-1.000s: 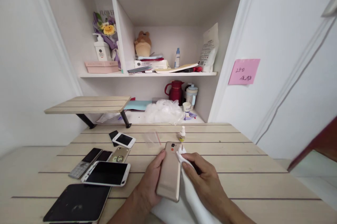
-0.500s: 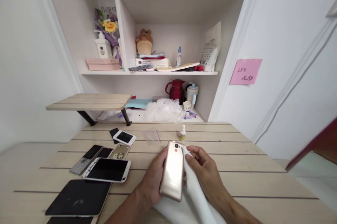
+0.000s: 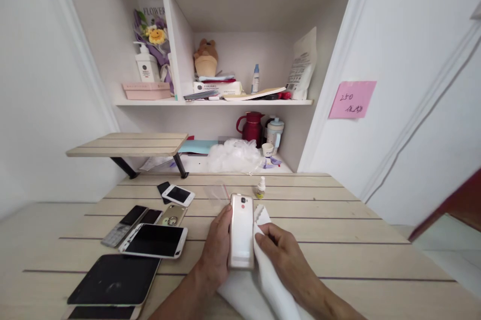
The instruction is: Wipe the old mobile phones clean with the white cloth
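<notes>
A gold smartphone [image 3: 241, 235] is held upright by my left hand [image 3: 217, 247], its back with the camera facing me. The fingers of that hand behind the phone are hidden. Along the phone's right edge, my right hand [image 3: 282, 255] pinches a white cloth [image 3: 267, 280] between thumb and fingers. The cloth's zigzag-cut corner sticks up beside the phone, and the rest hangs down over the table's near edge. Beyond the phone stands a small spray bottle [image 3: 261, 188] with a white top. A clear zip bag [image 3: 216, 194] lies just behind my left hand.
On the left of the slatted table [image 3: 356, 260] lie several phones, among them a large white phone [image 3: 154, 241], and a black tablet [image 3: 114, 280]. A small raised shelf [image 3: 128, 144] stands at the back left. Behind, a white shelf unit holds a red jug [image 3: 251, 126] and a crumpled plastic bag [image 3: 235, 156].
The phone has shifted slightly left and away from me and now stands straighter. My right hand and the cloth have slid down along its right side from the top corner.
</notes>
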`<state>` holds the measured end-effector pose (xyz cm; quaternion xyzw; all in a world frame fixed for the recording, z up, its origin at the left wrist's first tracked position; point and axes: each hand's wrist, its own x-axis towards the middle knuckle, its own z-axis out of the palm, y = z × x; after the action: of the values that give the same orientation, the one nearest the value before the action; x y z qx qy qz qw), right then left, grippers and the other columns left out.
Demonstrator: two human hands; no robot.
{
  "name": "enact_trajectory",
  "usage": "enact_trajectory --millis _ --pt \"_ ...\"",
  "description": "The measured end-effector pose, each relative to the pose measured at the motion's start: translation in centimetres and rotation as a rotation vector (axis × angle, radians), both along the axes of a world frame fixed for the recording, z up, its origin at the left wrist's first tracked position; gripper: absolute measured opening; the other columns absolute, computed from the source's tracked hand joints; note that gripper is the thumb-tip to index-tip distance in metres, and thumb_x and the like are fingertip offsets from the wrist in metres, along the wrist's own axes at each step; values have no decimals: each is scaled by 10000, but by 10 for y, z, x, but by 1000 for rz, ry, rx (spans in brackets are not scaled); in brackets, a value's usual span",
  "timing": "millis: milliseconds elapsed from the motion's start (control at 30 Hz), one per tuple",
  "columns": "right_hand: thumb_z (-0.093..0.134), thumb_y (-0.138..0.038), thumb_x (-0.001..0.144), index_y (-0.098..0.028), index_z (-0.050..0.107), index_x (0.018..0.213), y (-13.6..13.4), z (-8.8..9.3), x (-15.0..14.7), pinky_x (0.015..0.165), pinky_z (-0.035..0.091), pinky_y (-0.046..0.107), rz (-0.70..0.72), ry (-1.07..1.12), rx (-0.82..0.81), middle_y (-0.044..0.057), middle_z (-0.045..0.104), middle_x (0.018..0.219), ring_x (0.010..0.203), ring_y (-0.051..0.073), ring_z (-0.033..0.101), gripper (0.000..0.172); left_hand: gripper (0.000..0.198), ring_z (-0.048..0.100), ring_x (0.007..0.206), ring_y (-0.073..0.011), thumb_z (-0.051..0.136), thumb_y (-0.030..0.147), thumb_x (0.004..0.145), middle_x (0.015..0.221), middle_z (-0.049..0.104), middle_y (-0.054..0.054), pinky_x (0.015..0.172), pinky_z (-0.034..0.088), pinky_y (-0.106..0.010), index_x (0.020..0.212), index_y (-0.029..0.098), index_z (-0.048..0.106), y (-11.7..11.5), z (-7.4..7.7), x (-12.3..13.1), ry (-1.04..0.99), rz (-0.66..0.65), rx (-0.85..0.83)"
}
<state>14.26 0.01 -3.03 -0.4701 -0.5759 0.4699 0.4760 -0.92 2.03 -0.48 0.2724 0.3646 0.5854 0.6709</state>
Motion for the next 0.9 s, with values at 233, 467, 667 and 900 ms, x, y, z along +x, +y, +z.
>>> enact_trajectory --millis 233,467,667,900 --pt "625 -512 827 -172 561 692 -4 0 -3 516 294 231 134 15 -133 -39 484 635 576 112 392 371 374 631 622 -172 616 509 823 761 696 -43 625 491 -280 953 163 666 6 -4 -4 28 -43 -29" --pt "649 -492 819 -172 570 765 -9 -5 -6 497 264 212 236 119 -281 -57 477 612 522 89 360 334 474 649 611 -173 575 573 823 728 701 -52 586 502 -264 991 140 677 9 -2 -6 -92 8 -126" --pt "658 -521 792 -189 539 751 -14 -5 -13 501 279 214 216 152 -320 -60 476 613 520 95 394 354 465 602 570 -148 538 550 826 727 681 -48 548 477 -248 985 133 667 4 3 -5 -79 198 -95" --pt "686 -533 771 -195 499 729 -18 -10 -20 482 249 221 189 106 -239 -84 395 580 502 84 327 388 346 631 651 -168 578 509 803 760 632 -16 644 515 -291 951 197 568 4 -10 -1 -8 375 -106"
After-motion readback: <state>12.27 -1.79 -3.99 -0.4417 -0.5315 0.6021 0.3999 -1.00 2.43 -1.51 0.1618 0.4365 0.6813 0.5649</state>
